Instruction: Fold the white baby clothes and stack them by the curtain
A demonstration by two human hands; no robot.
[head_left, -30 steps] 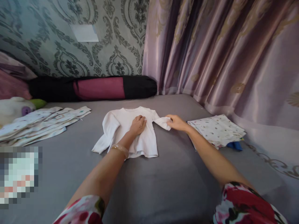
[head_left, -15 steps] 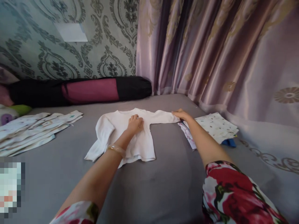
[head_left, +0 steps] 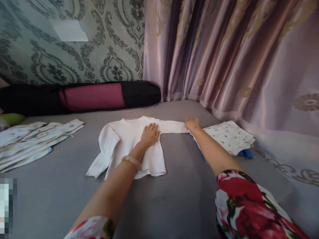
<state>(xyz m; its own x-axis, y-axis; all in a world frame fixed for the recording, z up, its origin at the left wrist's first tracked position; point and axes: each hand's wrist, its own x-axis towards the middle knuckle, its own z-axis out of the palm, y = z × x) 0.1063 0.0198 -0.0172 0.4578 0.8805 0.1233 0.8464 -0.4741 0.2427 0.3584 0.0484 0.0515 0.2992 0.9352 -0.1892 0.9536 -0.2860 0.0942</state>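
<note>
A small white long-sleeved shirt (head_left: 129, 136) lies spread on the grey bed sheet (head_left: 169, 199), its neck pointing away from me. My left hand (head_left: 150, 134) rests flat on the chest near the right-side armpit, fingers stretched out. At the cuff of the sleeve stretched to the right, my right hand (head_left: 192, 124) is closed on the fabric. The other sleeve bends down along the left side of the shirt. My left forearm covers part of the lower body and hem.
Folded printed clothes (head_left: 229, 136) lie at the right, with blue cloth (head_left: 245, 153) beneath. Several light printed garments (head_left: 37, 141) overlap at the left. A black and maroon bolster (head_left: 94, 96) lies along the wall, and a mauve curtain (head_left: 224, 59) hangs at the right.
My left hand has flattened and slid slightly right across the shirt's chest. My right hand has closed at the cuff, and the right sleeve lies straighter and smoother. The view has shifted slightly.
</note>
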